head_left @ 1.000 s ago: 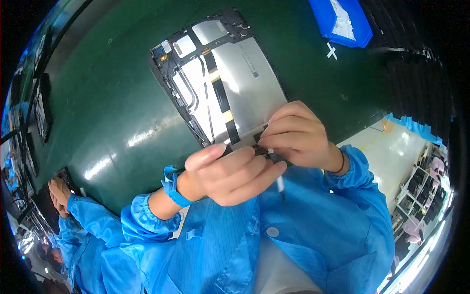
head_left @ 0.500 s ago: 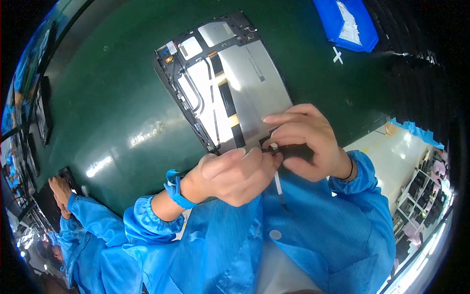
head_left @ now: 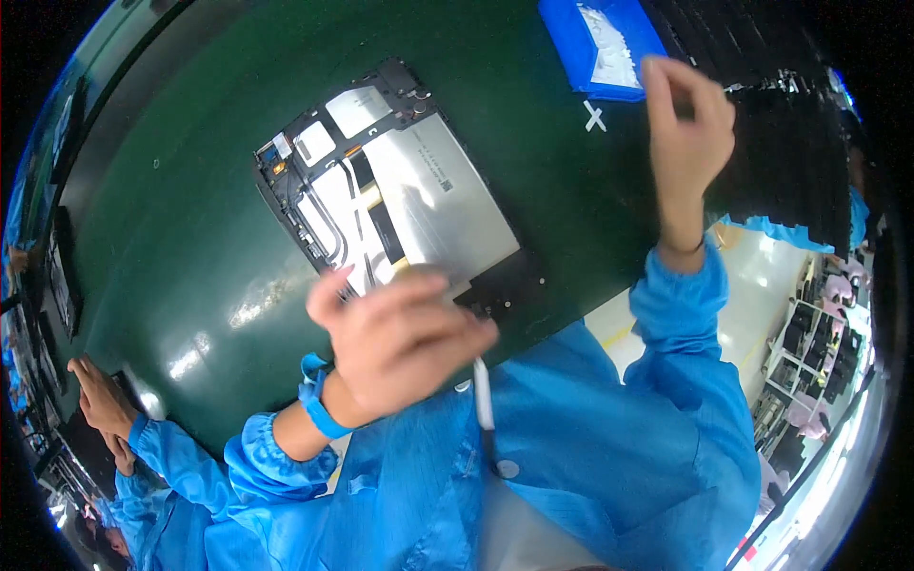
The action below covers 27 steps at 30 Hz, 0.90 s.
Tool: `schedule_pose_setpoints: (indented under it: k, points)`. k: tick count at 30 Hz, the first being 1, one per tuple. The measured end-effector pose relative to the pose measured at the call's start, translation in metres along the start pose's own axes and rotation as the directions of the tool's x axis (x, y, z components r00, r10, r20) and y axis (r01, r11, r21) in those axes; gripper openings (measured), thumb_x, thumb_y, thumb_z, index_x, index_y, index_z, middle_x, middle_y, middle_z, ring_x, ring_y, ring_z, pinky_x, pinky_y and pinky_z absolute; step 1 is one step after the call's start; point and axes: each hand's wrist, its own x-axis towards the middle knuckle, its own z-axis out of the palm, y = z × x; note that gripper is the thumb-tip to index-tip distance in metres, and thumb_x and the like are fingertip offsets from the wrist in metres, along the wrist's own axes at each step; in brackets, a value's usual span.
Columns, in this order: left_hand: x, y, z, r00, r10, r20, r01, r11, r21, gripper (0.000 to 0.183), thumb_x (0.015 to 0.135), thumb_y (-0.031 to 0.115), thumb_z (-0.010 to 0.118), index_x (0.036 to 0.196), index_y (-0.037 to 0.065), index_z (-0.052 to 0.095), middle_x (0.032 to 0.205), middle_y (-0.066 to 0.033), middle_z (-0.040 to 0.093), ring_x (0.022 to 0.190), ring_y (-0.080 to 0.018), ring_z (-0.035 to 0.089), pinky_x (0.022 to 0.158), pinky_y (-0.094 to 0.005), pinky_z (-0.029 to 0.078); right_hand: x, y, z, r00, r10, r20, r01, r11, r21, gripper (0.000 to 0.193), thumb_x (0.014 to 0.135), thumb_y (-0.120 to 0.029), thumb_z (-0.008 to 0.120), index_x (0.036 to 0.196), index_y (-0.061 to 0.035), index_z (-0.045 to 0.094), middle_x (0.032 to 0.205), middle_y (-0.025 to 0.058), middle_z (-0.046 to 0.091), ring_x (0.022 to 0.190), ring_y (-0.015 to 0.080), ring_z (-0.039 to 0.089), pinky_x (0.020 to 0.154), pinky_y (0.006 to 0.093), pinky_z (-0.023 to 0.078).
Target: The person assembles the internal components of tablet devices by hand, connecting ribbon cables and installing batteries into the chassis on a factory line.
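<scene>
My left hand (head_left: 390, 343) hovers over the near left edge of an opened tablet-like device (head_left: 447, 205), its fingers smeared by motion. A slim white stick with a dark end (head_left: 484, 398) projects from beneath these fingers and seems to be held by them. My right hand (head_left: 690, 128) is raised at the right, beside a blue bin (head_left: 624, 95). Its thumb and a finger meet in a pinch; whatever lies between the tips is too small or blurred to make out. The device shows silver plates, black cables and yellow strips.
White pieces (head_left: 609, 48) fill part of the bin. A white cross mark (head_left: 595, 117) is on the green table (head_left: 205, 252). Black ridged material (head_left: 781, 143) lies at the right. At the far left are another person's hands (head_left: 100, 400) and dark devices (head_left: 65, 271).
My hands were together at the device's near edge, on a small white piece. Now they are apart: the right has risen to the bin, and the left has shifted left along with the stick.
</scene>
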Motion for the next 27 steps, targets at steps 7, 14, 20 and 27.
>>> schedule_pose_setpoints:
  k: [7,14,20,27]
  points:
    - [0.019,-0.035,0.008,0.929,-0.37,-0.002,0.37,0.929,0.002,0.012,0.069,0.014,0.082,0.077,0.013,0.073,0.075,0.0022,0.066,0.08,-0.0176,0.061,0.099,-0.0424,0.032,-0.011,-0.041,-0.016,0.903,-0.29,0.315,0.253,0.955,0.154,0.013,0.075,-0.016,0.075,0.086,-0.0124,0.07,0.091,0.0031,0.07,0.083,0.0237,0.065,0.078,0.0356,0.048]
    - [0.022,-0.036,0.014,0.935,-0.355,-0.012,0.354,0.934,-0.041,0.011,0.07,0.014,0.081,0.077,0.013,0.073,0.074,0.0018,0.067,0.077,-0.0177,0.06,0.095,-0.0383,0.036,-0.089,-0.109,-0.048,0.832,-0.389,0.395,0.127,0.827,0.548,0.024,0.064,-0.015,0.074,0.088,-0.0169,0.07,0.097,-0.0026,0.066,0.087,0.0208,0.06,0.081,0.0366,0.047]
    - [0.021,-0.039,0.015,0.929,-0.37,0.012,0.371,0.928,-0.025,0.012,0.069,0.015,0.082,0.078,0.013,0.073,0.074,0.0023,0.067,0.079,-0.0177,0.059,0.094,-0.0374,0.036,-0.087,-0.115,-0.049,0.814,-0.353,0.462,0.071,0.849,0.524,0.025,0.063,-0.012,0.077,0.087,-0.0129,0.072,0.096,0.0002,0.067,0.088,0.0228,0.059,0.079,0.0379,0.045]
    - [0.024,-0.038,0.014,0.905,-0.422,0.057,0.424,0.905,-0.038,0.011,0.069,0.015,0.082,0.076,0.013,0.074,0.071,0.0021,0.067,0.079,-0.0177,0.058,0.092,-0.0367,0.037,-0.084,-0.116,-0.048,0.806,-0.348,0.479,0.07,0.859,0.507,0.024,0.062,-0.01,0.077,0.085,-0.0123,0.072,0.094,-0.0002,0.066,0.086,0.0219,0.059,0.077,0.0365,0.045]
